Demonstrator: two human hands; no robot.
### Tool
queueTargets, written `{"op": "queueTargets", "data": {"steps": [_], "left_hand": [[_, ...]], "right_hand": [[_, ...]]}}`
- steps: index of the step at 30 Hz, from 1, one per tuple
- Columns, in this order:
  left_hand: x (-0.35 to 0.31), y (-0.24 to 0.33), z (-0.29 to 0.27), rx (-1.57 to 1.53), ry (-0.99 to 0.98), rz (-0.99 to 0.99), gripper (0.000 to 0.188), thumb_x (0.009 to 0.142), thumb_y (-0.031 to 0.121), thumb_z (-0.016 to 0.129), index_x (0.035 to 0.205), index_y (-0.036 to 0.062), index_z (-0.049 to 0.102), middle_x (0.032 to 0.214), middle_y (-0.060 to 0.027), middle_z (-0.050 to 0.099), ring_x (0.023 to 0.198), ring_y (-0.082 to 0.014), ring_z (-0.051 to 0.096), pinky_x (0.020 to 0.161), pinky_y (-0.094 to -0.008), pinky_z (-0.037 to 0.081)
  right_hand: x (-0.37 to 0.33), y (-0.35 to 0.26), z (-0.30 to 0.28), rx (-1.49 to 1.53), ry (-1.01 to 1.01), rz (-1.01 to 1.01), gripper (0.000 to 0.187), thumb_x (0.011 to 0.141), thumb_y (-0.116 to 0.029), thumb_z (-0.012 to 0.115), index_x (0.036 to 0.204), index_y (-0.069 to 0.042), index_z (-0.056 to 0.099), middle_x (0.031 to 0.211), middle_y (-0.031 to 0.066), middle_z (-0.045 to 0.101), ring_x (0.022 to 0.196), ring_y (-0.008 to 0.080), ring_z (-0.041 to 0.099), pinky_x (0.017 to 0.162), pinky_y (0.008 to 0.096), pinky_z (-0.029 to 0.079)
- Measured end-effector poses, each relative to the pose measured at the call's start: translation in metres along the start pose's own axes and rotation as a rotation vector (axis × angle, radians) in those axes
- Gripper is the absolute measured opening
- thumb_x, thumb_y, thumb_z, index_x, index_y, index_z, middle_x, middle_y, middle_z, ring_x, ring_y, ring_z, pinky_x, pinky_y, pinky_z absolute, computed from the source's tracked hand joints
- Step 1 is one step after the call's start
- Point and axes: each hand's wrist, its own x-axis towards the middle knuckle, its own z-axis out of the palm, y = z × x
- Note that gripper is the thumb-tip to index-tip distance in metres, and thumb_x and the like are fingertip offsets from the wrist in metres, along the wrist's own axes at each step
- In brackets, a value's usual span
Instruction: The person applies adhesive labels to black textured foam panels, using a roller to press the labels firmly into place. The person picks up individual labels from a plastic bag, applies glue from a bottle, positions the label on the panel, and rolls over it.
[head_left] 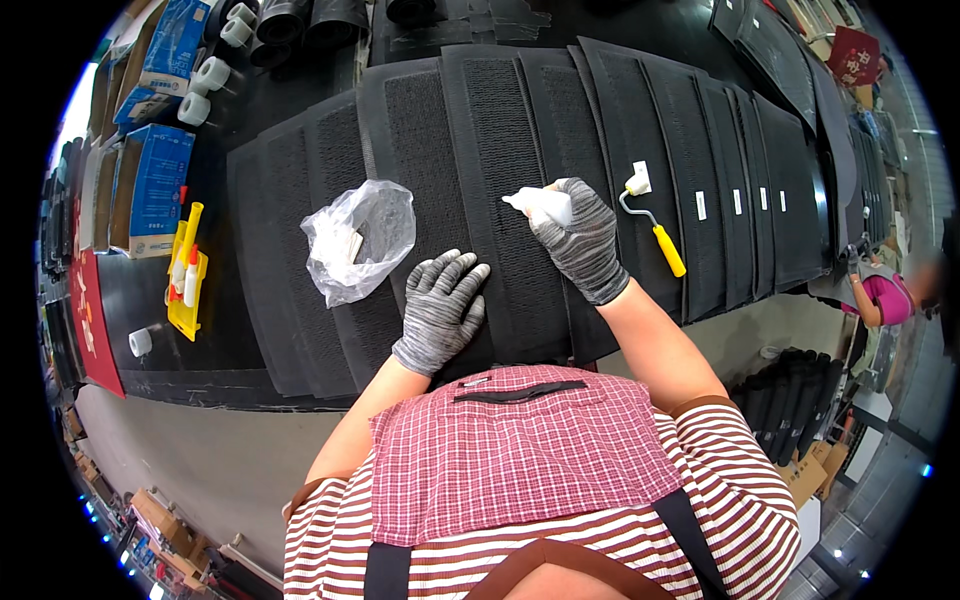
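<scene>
My right hand (585,243), in a grey knitted glove, is closed around a white squeeze bottle (547,205) whose pointed nozzle tips to the left. Beneath it lies a row of overlapping black textured mats (495,120). My left hand (440,308), gloved the same way, rests palm down on a mat with its fingers stretched out. Just beyond that hand sits a clear plastic bag (385,225) with small white pieces inside. Right of the bottle, a small roller (668,250) with a yellow handle and white head lies across the mats. Small white labels (701,205) mark several mats on the right.
At the left stand blue boxes (160,185), white tape rolls (195,107) and a yellow tray (202,300) holding bottles. Rolled black sheets (285,20) lie at the far edge. Another person in a pink top (885,297) is at the far right. Dark rolls (795,395) stand below the table there.
</scene>
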Motion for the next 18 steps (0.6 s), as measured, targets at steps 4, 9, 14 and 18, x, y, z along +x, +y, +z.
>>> {"op": "queueTargets", "data": {"steps": [4,9,14,18], "left_hand": [[0.000,0.000,0.000,0.003,0.005,0.001,0.043,0.079,0.020,0.066,0.121,0.0133,0.064,0.128,-0.0080,0.059,0.124,-0.0294,0.050,0.105,-0.0460,0.035],[0.000,0.000,-0.001,0.002,0.006,0.007,0.043,0.079,0.020,0.066,0.122,0.0132,0.064,0.129,-0.0084,0.059,0.124,-0.0292,0.050,0.106,-0.0460,0.034],[0.000,0.000,0.000,0.006,0.004,0.003,0.043,0.079,0.020,0.066,0.121,0.0134,0.064,0.129,-0.0083,0.059,0.124,-0.0291,0.050,0.106,-0.0460,0.034],[0.000,-0.001,0.000,0.007,0.004,0.001,0.043,0.079,0.020,0.066,0.121,0.0136,0.065,0.128,-0.0079,0.059,0.124,-0.0290,0.050,0.106,-0.0460,0.034]], "right_hand": [[0.002,0.005,-0.005,0.002,0.007,0.029,0.034,0.080,-0.017,0.074,0.104,0.001,0.059,0.090,0.0159,0.066,0.080,0.0299,0.068,0.071,0.0376,0.057],[0.002,0.002,-0.009,-0.019,-0.040,0.020,0.034,0.080,-0.018,0.074,0.104,0.001,0.059,0.090,0.0156,0.067,0.080,0.0296,0.069,0.072,0.0372,0.056],[-0.015,-0.005,-0.018,-0.041,-0.089,-0.016,0.034,0.080,-0.018,0.074,0.104,0.000,0.060,0.091,0.0144,0.068,0.081,0.0288,0.069,0.073,0.0363,0.057],[-0.011,-0.005,-0.017,-0.050,-0.065,-0.035,0.034,0.080,-0.018,0.074,0.105,-0.001,0.059,0.091,0.0140,0.069,0.081,0.0288,0.069,0.073,0.0367,0.056]]}}
